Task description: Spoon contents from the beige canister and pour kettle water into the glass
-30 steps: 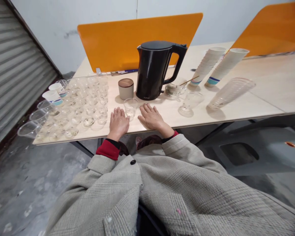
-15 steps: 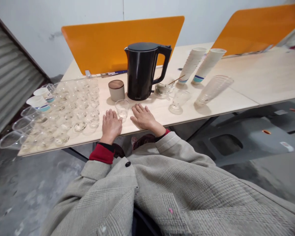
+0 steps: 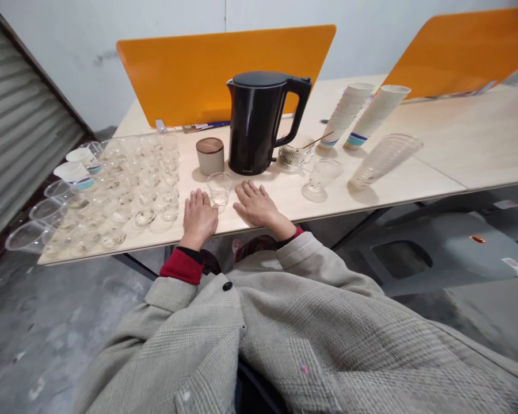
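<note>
Both hands lie palm down near the front edge of the wooden table. My left hand is flat with its fingers stretched out, holding nothing. Flat as well, my right hand has its fingers slightly spread and grips nothing. Between the two stands a clear plastic cup, close to the left fingertips. Behind it are a small grey canister with a wooden lid and a black electric kettle, its handle to the right. Right of my right hand stands another clear cup.
Many clear cups with dark bits inside crowd the table's left end, beside two paper cups. To the right are a glass vessel with a strainer, paper cup stacks and a clear cup stack. Orange dividers stand behind; grey stools sit at right.
The view has shifted slightly, so everything on the table appears a little farther right. Both hands rest in the same places on the table.
</note>
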### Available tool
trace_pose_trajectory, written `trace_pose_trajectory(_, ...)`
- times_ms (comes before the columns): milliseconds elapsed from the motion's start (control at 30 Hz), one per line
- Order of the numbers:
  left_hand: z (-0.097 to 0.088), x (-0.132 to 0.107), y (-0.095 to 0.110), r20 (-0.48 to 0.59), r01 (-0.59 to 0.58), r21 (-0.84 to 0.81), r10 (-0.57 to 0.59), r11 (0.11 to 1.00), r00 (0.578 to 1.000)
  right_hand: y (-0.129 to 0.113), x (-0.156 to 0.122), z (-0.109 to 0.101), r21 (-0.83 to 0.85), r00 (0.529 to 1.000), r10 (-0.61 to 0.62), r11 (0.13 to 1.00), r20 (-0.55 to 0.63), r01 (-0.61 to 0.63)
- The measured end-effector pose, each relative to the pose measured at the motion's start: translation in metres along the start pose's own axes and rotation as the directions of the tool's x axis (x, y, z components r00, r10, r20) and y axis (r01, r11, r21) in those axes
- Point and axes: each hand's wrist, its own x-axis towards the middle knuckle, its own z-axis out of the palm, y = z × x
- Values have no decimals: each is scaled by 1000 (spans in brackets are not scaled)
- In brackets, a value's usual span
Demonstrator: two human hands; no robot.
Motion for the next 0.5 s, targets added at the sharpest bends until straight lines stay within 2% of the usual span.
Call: trace_pose_trajectory(500,3,0,-1,-15,-13,11,13,1000,1000,1,1,2,-7,1000,-12,1000,-15,12)
